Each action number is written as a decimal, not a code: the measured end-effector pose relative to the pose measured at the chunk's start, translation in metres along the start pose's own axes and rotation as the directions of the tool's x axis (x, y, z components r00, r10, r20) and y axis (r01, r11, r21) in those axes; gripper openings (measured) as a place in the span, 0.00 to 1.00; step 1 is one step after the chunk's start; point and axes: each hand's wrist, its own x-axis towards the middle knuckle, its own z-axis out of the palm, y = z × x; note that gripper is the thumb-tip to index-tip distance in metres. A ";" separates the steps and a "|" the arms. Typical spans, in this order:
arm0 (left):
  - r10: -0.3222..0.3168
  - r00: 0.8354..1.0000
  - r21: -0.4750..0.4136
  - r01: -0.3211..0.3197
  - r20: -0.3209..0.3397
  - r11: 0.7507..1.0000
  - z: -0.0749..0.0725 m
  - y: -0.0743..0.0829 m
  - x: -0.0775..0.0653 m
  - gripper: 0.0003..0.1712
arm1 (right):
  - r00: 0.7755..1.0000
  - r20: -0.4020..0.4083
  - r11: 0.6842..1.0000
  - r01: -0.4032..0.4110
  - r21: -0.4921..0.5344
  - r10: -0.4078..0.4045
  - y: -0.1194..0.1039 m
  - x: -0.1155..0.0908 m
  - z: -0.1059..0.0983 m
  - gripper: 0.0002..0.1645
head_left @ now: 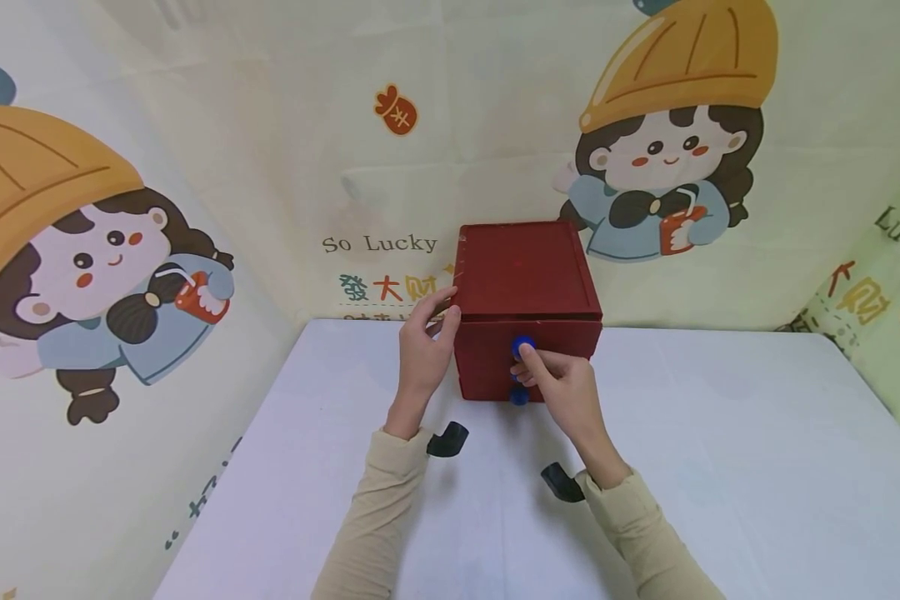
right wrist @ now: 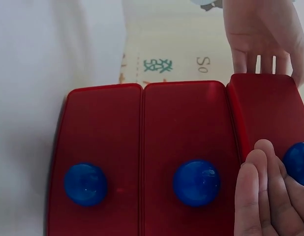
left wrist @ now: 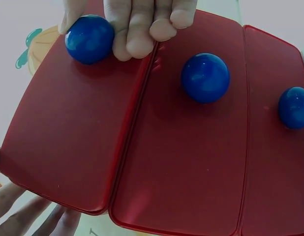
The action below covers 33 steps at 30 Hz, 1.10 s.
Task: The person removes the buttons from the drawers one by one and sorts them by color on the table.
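Note:
A dark red box with a stack of three drawers stands on the white table, each drawer bearing a round blue knob. My right hand pinches the top knob between thumb and fingers. The top drawer stands slightly forward of the two below it. Against the box's left side, near its upper front corner, my left hand rests with fingers extended. In the left wrist view the middle knob and bottom knob are untouched. The drawers' insides are hidden.
The white tabletop spreads around the box. Behind it hangs a printed cloth with cartoon figures and lettering. A black curved piece sits at the left cuff, and another black piece at the right cuff.

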 end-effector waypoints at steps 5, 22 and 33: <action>0.000 1.000 -0.008 0.000 0.000 1.000 0.000 0.002 -0.001 0.19 | 0.999 -0.007 0.999 0.035 0.013 -0.035 0.001 -0.003 -0.001 0.23; -0.017 0.999 -0.032 0.018 0.044 0.999 -0.007 0.000 0.002 0.20 | 0.999 0.007 0.999 0.046 0.030 -0.046 0.001 -0.015 -0.003 0.24; -0.018 0.997 -0.047 0.021 0.074 0.999 -0.009 -0.004 0.004 0.21 | 0.999 0.029 0.999 0.042 0.011 -0.042 -0.002 -0.023 -0.007 0.22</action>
